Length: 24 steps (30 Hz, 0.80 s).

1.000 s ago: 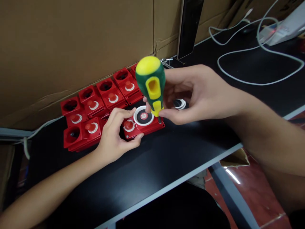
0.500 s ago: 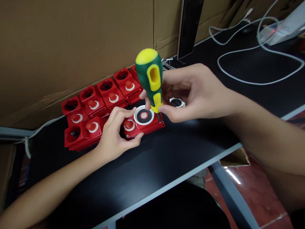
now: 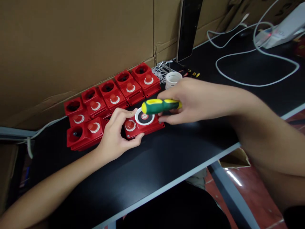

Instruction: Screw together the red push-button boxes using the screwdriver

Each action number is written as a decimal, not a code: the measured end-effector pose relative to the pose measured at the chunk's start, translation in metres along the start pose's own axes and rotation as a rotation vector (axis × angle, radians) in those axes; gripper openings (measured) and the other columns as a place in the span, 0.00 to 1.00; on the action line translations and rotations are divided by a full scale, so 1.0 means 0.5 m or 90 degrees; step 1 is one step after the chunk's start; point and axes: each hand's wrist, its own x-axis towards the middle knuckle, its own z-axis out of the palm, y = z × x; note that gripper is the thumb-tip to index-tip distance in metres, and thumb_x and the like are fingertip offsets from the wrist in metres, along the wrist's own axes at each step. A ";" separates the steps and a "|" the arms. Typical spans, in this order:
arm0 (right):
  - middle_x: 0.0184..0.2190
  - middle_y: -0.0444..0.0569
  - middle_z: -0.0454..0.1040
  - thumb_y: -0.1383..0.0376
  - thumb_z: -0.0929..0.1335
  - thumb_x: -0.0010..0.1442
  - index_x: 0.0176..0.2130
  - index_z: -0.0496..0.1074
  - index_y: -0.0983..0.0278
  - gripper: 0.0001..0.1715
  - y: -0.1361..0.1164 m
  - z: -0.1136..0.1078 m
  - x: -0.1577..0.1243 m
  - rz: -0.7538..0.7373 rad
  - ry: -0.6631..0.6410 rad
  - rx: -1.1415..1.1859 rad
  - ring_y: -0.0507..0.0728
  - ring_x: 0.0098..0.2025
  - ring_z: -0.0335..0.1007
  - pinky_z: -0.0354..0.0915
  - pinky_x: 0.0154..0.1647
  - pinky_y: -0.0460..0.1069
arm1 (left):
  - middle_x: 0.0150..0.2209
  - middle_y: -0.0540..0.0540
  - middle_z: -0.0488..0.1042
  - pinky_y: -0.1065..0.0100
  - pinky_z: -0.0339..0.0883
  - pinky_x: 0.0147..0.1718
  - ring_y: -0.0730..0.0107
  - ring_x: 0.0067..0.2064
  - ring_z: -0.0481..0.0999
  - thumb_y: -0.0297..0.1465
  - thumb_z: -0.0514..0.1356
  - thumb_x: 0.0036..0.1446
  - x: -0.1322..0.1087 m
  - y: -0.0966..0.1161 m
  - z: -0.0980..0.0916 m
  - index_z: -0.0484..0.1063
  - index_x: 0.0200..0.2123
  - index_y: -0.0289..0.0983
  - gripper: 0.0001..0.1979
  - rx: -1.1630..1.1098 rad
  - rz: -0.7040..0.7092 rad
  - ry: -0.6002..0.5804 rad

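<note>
My left hand (image 3: pixel 119 132) grips the left end of a red plastic housing (image 3: pixel 148 128) on the black table, fingers on its far side and thumb on the near side. A white ring (image 3: pixel 136 119) around a black disc with a small red-and-white centre sits in that housing, beside a red dome with a pale collar. In my right hand (image 3: pixel 183 101) is a screwdriver with a green and yellow handle (image 3: pixel 154 106), held nearly level above the housing's right end. Its shaft is hidden behind my hand. My right fingertips are close to the housing's right corner.
Several similar red housings (image 3: pixel 114 99) stand in rows at the back left against cardboard (image 3: pixel 83 41). Behind my right hand are a stack of white rings (image 3: pixel 173 78) and a pile of screws (image 3: pixel 162 70). A white cable (image 3: pixel 259 85) loops across the right side.
The screwdriver has swung from upright, tip at the housing's right corner, to nearly level. My right hand has turned and lifted its tip away. My left hand keeps its grip.
</note>
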 end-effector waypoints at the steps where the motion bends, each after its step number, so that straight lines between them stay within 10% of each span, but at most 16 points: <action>1: 0.22 0.39 0.67 0.59 0.77 0.66 0.28 0.66 0.59 0.22 0.001 0.003 0.002 0.005 -0.034 -0.038 0.52 0.25 0.60 0.54 0.31 0.53 | 0.56 0.42 0.79 0.50 0.84 0.57 0.52 0.55 0.84 0.38 0.74 0.65 0.000 0.001 -0.001 0.74 0.63 0.44 0.26 0.003 -0.005 -0.003; 24: 0.20 0.39 0.69 0.67 0.77 0.55 0.26 0.64 0.58 0.19 -0.026 0.041 0.017 0.091 -0.050 -0.133 0.52 0.23 0.61 0.52 0.31 0.52 | 0.58 0.41 0.80 0.50 0.83 0.55 0.53 0.55 0.83 0.37 0.74 0.66 -0.009 0.002 0.016 0.72 0.68 0.43 0.30 0.008 0.011 0.059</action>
